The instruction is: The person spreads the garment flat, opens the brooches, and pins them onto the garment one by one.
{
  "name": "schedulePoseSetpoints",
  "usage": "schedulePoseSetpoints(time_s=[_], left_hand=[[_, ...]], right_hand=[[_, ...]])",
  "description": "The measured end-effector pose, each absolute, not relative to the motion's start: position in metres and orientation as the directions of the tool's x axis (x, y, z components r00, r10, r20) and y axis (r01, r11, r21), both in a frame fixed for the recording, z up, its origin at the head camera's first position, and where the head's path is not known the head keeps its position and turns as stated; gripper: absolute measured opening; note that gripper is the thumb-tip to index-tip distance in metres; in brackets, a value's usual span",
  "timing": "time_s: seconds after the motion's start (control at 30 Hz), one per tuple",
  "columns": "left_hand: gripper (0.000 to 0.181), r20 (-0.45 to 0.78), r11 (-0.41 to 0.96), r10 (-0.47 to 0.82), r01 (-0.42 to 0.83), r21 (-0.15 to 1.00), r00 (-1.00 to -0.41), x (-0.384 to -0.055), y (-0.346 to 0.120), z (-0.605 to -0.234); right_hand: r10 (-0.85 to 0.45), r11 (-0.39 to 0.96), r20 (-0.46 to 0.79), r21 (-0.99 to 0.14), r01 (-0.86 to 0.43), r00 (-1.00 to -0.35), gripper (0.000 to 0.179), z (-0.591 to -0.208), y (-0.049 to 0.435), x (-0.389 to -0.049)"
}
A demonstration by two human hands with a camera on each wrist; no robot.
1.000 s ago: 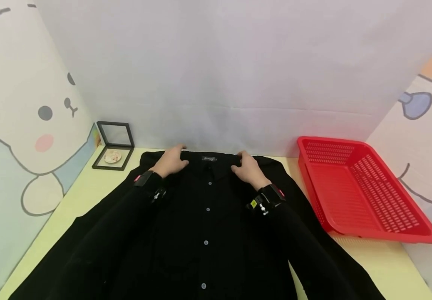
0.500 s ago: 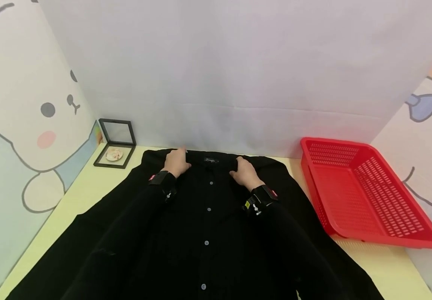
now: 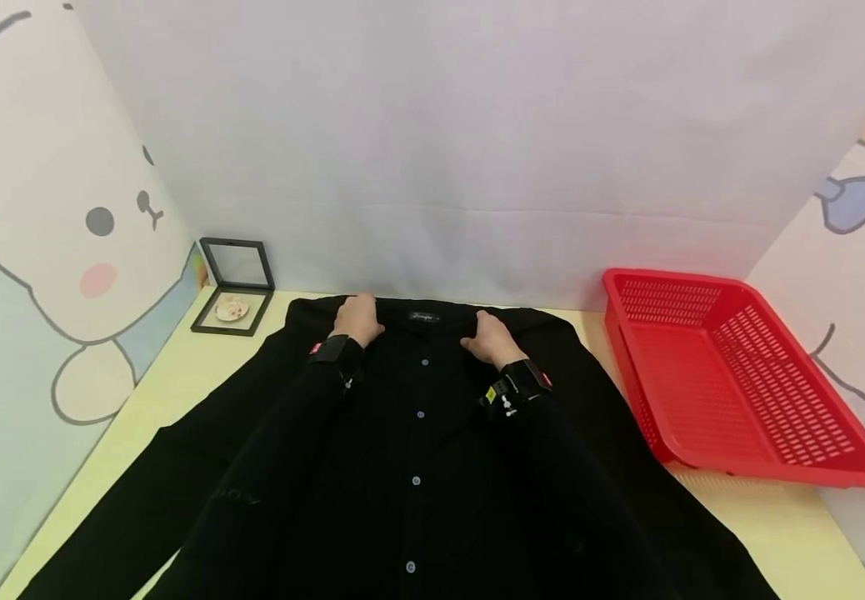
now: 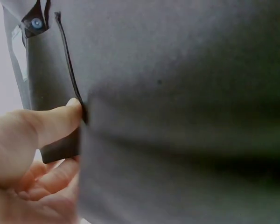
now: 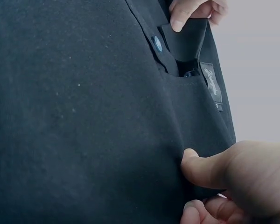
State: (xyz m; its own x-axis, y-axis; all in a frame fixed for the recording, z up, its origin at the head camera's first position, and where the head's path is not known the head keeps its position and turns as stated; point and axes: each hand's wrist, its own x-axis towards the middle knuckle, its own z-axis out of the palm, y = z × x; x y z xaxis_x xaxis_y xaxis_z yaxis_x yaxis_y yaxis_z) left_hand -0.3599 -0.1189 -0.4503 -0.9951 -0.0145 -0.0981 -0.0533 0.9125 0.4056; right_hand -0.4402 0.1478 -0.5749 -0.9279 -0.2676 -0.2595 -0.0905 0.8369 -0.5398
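Observation:
A black button-up shirt (image 3: pixel 432 433) lies spread front side up on the pale yellow table, its collar toward the back wall. My left hand (image 3: pixel 357 320) pinches the left side of the collar, and the left wrist view shows the thumb (image 4: pixel 60 122) on top with fingers curled beneath the cloth. On the collar's other side my right hand (image 3: pixel 494 340) pinches the fabric between thumb (image 5: pixel 203 168) and fingers. Between the hands a neck label (image 3: pixel 423 317) shows. Pale buttons (image 3: pixel 416 481) run down the front placket. Both forearms, in black sleeves, cover parts of the shirt.
A red plastic basket (image 3: pixel 747 473) stands on the right of the table (image 3: pixel 800 521). In the back left corner is a black-framed display case (image 3: pixel 224 330), its lid raised, with a small pale round item inside. A white wall (image 3: pixel 432 167) rises behind the shirt.
My left hand has moved slightly right along the collar and curled its fingers over the edge. The right hand has closed on the collar with little shift. The head view has turned slightly.

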Motion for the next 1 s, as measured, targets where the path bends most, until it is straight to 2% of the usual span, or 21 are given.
schedulePoseSetpoints(time_s=[0.17, 0.27, 0.6, 1.0], left_hand=[[0.043, -0.088, 0.91, -0.003, -0.039, 0.414, -0.996, -0.361, -0.121, -0.455], [0.043, -0.088, 0.906, -0.004, -0.041, 0.422, -0.996, -0.361, -0.123, -0.456], [0.044, -0.06, 0.912, -0.006, -0.03, 0.408, -0.998, -0.359, -0.126, -0.457], [0.028, -0.044, 0.912, -0.017, -0.034, 0.41, -0.999, -0.358, -0.116, -0.455]], right_hand=[[-0.224, 0.831, -0.321, -0.556, -0.008, -0.92, 0.077, -0.505, 0.131, -0.393], [-0.217, 0.834, -0.32, -0.552, -0.005, -0.922, 0.074, -0.482, 0.124, -0.375], [-0.247, 0.846, -0.302, -0.531, -0.053, -0.921, 0.069, -0.472, 0.118, -0.367], [-0.236, 0.854, -0.303, -0.519, -0.048, -0.923, 0.07, -0.471, 0.125, -0.366]])
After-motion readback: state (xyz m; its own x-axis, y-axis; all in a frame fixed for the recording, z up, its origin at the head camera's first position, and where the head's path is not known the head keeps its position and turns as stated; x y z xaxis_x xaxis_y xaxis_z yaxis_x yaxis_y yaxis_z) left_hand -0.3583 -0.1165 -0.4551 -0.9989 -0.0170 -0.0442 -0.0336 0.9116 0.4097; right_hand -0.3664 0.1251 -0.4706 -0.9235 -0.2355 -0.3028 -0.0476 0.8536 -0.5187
